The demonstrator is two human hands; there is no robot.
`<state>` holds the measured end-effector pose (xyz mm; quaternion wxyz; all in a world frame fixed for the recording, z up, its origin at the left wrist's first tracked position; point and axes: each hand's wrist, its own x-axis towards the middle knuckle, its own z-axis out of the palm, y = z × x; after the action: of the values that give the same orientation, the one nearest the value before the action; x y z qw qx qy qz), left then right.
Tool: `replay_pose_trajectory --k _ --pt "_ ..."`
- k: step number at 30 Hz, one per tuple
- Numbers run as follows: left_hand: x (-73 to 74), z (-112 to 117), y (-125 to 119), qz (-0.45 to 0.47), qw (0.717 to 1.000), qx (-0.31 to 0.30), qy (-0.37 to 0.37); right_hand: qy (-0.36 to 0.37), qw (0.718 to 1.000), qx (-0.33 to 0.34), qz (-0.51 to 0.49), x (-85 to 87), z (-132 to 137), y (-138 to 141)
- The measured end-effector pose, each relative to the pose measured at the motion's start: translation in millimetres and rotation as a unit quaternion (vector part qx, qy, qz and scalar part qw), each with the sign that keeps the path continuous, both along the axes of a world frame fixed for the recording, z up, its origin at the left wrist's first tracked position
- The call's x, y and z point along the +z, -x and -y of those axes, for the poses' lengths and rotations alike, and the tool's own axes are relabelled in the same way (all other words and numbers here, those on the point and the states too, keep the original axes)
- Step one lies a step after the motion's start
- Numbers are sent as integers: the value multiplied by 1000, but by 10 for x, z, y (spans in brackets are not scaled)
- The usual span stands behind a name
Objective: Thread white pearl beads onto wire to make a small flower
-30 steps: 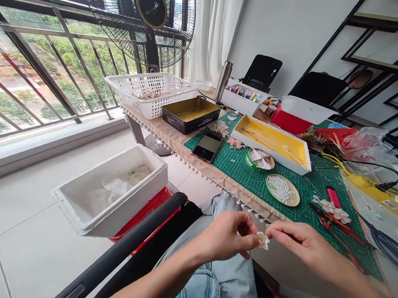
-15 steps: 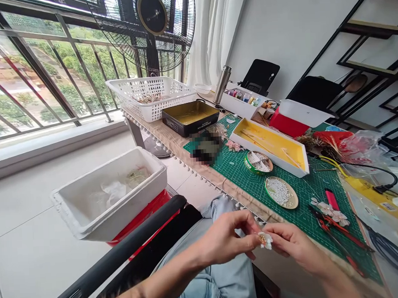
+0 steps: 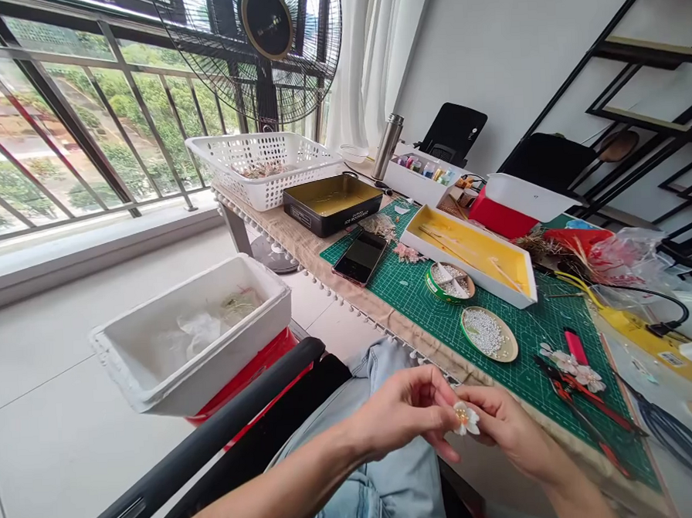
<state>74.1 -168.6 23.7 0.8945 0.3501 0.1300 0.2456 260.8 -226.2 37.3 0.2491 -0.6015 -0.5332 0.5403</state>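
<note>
Both hands meet over my lap at the near edge of the table. My left hand [image 3: 403, 413] pinches a small white fabric flower [image 3: 466, 419] with a gold bead centre. My right hand [image 3: 506, 428] grips the same flower from the other side, fingers curled behind it. Just beyond them lies the green cutting mat [image 3: 417, 294], where a lid of white beads [image 3: 490, 333] and a green tin of small parts [image 3: 450, 278] sit close by. More finished flowers [image 3: 577, 367] lie beside red-handled pliers [image 3: 586, 409].
A yellow-lined tray [image 3: 473, 252], a phone [image 3: 361, 257], a black tin [image 3: 331, 203] and a white basket [image 3: 263, 164] stand further back. A foam box [image 3: 193, 336] on a red stool is left of my knee. A fan [image 3: 264, 31] stands by the window railing.
The two hands have dropped slightly and drawn closer together, and the flower has been turned between the fingers so that its face now points toward me.
</note>
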Motion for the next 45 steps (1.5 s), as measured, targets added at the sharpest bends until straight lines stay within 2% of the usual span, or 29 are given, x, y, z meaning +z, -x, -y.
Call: replay_pose_trajectory --k 4,6,8,10,11,13,15,18,21,25,28,35,38,40,41,42,45 --pt "-23 -28 5 -49 999 16 1 -43 996 -36 66 74 32 6" --pt "-44 -44 7 -60 998 16 -4 -124 977 -58 160 115 73 20" --pt "-58 -51 13 -64 998 9 -17 -248 922 -62 291 160 140 72" --pt "-55 -47 23 -67 997 -1 -37 -343 861 -55 372 209 224 171" --pt "-47 -42 28 -69 997 -7 -44 -358 852 -54 379 232 268 232" --pt "-21 -27 39 -68 996 -20 -46 -325 877 -65 348 265 344 354" --pt "10 -10 51 -63 997 -38 -39 -246 919 -105 289 269 389 438" --pt "53 17 69 -60 996 -68 -28 -140 961 -156 180 231 398 445" --pt "82 42 78 -72 994 -78 -15 -78 984 -133 87 209 383 364" --pt "88 92 72 -77 994 -78 -7 -97 986 -87 103 255 406 288" --pt "88 152 66 -62 994 -87 -8 -97 985 -90 113 274 451 286" --pt "112 256 43 -73 993 -89 -31 -86 988 -114 61 193 528 288" --pt "101 254 13 -89 992 -77 -38 -94 986 -107 87 161 548 238" --pt "90 243 -4 -110 991 -50 -61 -140 969 -109 174 157 562 195" --pt "86 236 -10 -118 990 -36 -72 -182 948 -109 237 166 568 179" --pt "84 229 -14 -123 989 -24 -80 -237 916 -106 306 182 574 171" --pt "92 218 -16 -122 989 -11 -80 -417 786 -61 452 260 583 208"
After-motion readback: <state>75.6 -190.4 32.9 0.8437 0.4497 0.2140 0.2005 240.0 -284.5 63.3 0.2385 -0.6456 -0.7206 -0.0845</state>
